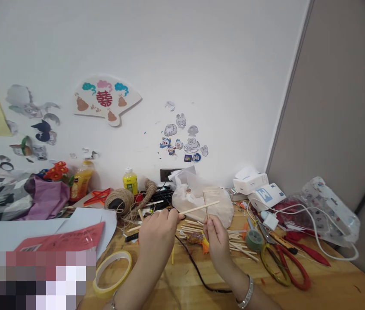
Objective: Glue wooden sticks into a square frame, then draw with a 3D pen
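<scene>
My left hand [158,237] is closed around a pale wooden stick [197,209], whose free end points right and slightly upward. Beside it, my right hand [216,241] pinches a thin brown strip [205,202] between thumb and fingers. The strip stands nearly upright and crosses the stick near its right end; whether the two touch I cannot tell. Several loose wooden sticks [243,249] lie on the table below and behind my hands. A ball of twine [120,200] sits behind my left hand, and a plastic bag [182,200] lies beyond both hands.
On the wooden table [198,297], a yellow tape roll [97,282] lies at left and red-and-yellow scissors [295,271] at right. A green tape roll [254,240], a black cord [198,271], a white cable [314,241] and a yellow-labelled bottle [130,181] surround the hands.
</scene>
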### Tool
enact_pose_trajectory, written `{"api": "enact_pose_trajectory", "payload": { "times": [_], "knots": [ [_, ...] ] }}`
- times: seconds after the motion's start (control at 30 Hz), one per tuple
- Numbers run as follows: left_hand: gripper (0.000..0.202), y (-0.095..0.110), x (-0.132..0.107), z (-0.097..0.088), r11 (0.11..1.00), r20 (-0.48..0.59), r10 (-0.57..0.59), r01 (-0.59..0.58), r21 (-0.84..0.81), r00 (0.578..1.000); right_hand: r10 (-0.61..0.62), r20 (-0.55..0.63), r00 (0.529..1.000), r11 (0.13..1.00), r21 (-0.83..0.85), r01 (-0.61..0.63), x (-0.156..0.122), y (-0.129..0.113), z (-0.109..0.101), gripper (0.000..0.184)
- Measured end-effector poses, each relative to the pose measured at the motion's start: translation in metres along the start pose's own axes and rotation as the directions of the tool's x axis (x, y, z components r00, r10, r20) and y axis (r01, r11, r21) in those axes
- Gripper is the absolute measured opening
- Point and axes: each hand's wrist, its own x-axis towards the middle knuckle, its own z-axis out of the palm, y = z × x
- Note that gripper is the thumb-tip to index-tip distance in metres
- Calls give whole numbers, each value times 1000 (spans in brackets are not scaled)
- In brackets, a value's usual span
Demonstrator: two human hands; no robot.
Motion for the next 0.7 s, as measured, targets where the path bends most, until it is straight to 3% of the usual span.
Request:
{"api": "enact_pose_trajectory", "payload": {
  "times": [0.2,0.43,0.57,0.7],
  "knots": [
    [37,-6,5,-12,999,-68,-6,4,-35,998,-170,51,984,969,-172,176,5,-16,-13,31],
    [40,-10,4,-22,995,-158,-15,0,-98,987,-421,78,904,836,-353,420,7,-46,-24,23],
    [38,-13,3,-32,995,-190,-8,-11,-101,982,-494,79,866,786,-384,484,3,-58,-26,19],
    [31,-21,3,-49,994,-222,13,-36,-101,975,-472,24,881,827,-335,452,-7,-66,-23,17]
  ]
}}
